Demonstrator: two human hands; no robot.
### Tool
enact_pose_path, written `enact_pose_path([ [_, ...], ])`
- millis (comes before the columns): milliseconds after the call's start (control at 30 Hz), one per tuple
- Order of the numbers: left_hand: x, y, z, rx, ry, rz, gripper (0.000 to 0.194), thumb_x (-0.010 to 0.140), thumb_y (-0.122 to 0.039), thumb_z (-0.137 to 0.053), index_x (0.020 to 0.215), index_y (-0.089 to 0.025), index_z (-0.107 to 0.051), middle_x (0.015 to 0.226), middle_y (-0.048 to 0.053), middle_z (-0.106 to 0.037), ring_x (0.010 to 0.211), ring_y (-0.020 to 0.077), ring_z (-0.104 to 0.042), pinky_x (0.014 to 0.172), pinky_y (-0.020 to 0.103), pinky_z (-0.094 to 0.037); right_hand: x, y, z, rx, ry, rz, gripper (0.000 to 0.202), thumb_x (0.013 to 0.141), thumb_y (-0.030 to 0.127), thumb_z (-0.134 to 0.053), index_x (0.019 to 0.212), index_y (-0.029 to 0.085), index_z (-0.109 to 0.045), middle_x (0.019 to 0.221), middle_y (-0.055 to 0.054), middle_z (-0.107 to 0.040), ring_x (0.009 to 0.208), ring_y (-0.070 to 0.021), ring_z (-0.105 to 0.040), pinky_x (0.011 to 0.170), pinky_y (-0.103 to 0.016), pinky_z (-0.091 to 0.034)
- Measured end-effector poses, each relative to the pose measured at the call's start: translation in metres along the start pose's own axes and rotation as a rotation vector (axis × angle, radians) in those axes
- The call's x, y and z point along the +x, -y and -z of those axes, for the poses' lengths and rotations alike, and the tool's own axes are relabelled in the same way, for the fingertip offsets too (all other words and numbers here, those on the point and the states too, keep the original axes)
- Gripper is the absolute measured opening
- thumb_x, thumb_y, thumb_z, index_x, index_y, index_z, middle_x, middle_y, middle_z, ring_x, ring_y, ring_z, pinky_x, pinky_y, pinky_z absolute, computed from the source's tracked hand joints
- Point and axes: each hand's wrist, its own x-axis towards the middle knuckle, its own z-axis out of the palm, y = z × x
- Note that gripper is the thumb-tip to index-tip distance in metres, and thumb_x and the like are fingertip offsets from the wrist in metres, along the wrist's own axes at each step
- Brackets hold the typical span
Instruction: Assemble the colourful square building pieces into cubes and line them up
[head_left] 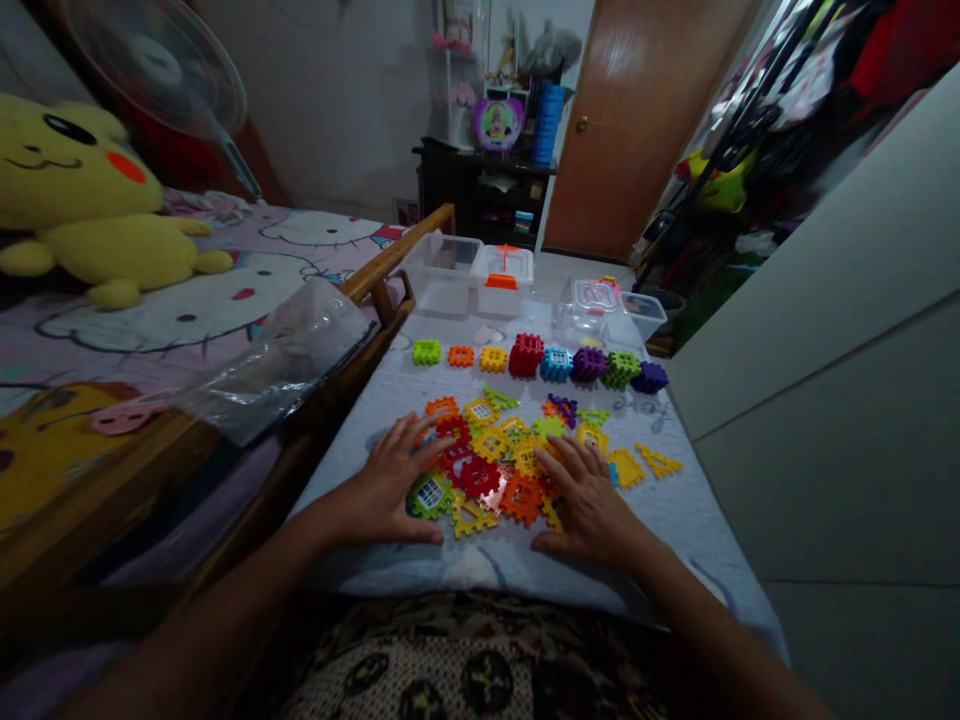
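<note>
A loose pile of notched plastic building pieces lies on the cloth-covered table. My left hand (394, 480) rests at the pile's left side, fingers spread, beside red pieces (478, 477) and a green window piece (430, 495). On the other side my right hand (589, 495) is spread over the pile's right part, near an orange piece (521, 497) and a yellow piece (625, 467). Neither hand grips anything. Behind the pile runs a row of pieces sorted by colour, including a red stack (527, 355), a light blue stack (557, 364) and a dark purple stack (649, 377).
Clear plastic boxes (442, 285) stand at the table's far end, one with an orange latch (502, 282). A wooden bed rail (397, 255) borders the left side, with a plastic bag (277, 350) on the bed. A pale cabinet (825, 400) stands close on the right.
</note>
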Motion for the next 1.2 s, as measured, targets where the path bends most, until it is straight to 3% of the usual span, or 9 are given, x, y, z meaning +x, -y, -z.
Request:
enact_pose_path([
  [133, -0.016, -0.006, -0.031, 0.077, -0.065, -0.005, 0.11, 0.057, -0.083, -0.07, 0.151, -0.035, -0.039, 0.162, 0.014, -0.025, 0.146, 0.0509, -0.019, 0.113, 0.071, -0.022, 0.006, 0.006, -0.004, -0.016, -0.01, -0.005, 0.099, 0.071, 0.068, -0.071, 0.152, 0.025, -0.037, 0.158, -0.015, -0.034, 0.143, -0.0416, -0.028, 0.118, -0.063, -0.021],
  [300, -0.007, -0.013, -0.042, 0.147, -0.101, -0.001, 0.102, 0.066, -0.082, -0.064, 0.15, -0.029, -0.041, 0.159, 0.017, -0.031, 0.144, 0.0488, -0.023, 0.114, 0.073, -0.016, 0.015, 0.013, -0.004, -0.017, -0.029, -0.011, 0.084, 0.079, 0.064, -0.066, 0.148, 0.023, -0.043, 0.155, -0.015, -0.038, 0.141, -0.0391, -0.031, 0.117, -0.059, -0.022],
  [567, 0.011, -0.014, -0.038, 0.183, -0.108, 0.016, 0.078, 0.078, -0.069, -0.064, 0.142, -0.028, -0.048, 0.153, 0.015, -0.042, 0.141, 0.0426, -0.035, 0.115, 0.069, -0.016, 0.031, 0.019, -0.002, -0.015, -0.048, -0.058, 0.062, 0.087, 0.057, -0.059, 0.138, 0.021, -0.052, 0.15, -0.015, -0.045, 0.134, -0.0366, -0.038, 0.114, -0.054, -0.029],
  [900, 0.024, -0.007, -0.034, 0.247, -0.15, 0.014, 0.052, 0.091, -0.044, -0.058, 0.138, -0.024, -0.051, 0.149, 0.012, -0.048, 0.142, 0.0368, -0.034, 0.116, 0.066, -0.018, 0.059, 0.014, 0.003, 0.013, -0.153, -0.052, 0.07, 0.083, 0.053, -0.067, 0.139, 0.015, -0.05, 0.134, -0.019, -0.058, 0.122, -0.0373, -0.051, 0.104, -0.054, -0.04],
  [967, 0.022, -0.009, -0.031, 0.249, -0.163, -0.02, 0.052, 0.089, -0.043, -0.06, 0.137, -0.025, -0.052, 0.148, 0.011, -0.05, 0.142, 0.037, -0.033, 0.116, 0.067, -0.015, 0.06, 0.006, 0.004, 0.072, -0.184, -0.043, 0.068, 0.084, 0.054, -0.067, 0.138, 0.016, -0.051, 0.132, -0.019, -0.06, 0.12, -0.0366, -0.053, 0.103, -0.054, -0.041],
  [1067, 0.023, -0.008, -0.024, 0.216, -0.2, -0.047, 0.055, 0.086, -0.048, -0.063, 0.135, -0.025, -0.054, 0.146, 0.012, -0.051, 0.141, 0.0363, -0.036, 0.116, 0.066, -0.014, 0.06, -0.015, 0.011, 0.218, -0.251, -0.077, 0.048, 0.093, 0.047, -0.056, 0.131, 0.017, -0.056, 0.128, -0.016, -0.063, 0.118, -0.0316, -0.057, 0.101, -0.049, -0.045],
  [1200, 0.038, 0.004, -0.006, 0.103, -0.322, 0.056, 0.046, 0.093, -0.052, -0.05, 0.129, -0.025, -0.058, 0.139, 0.011, -0.056, 0.133, 0.0317, -0.046, 0.114, 0.06, -0.026, 0.062, -0.049, 0.016, 0.32, -0.363, -0.161, 0.029, 0.095, 0.034, -0.05, 0.115, 0.018, -0.064, 0.113, -0.012, -0.069, 0.107, -0.0265, -0.062, 0.094, -0.043, -0.049],
])
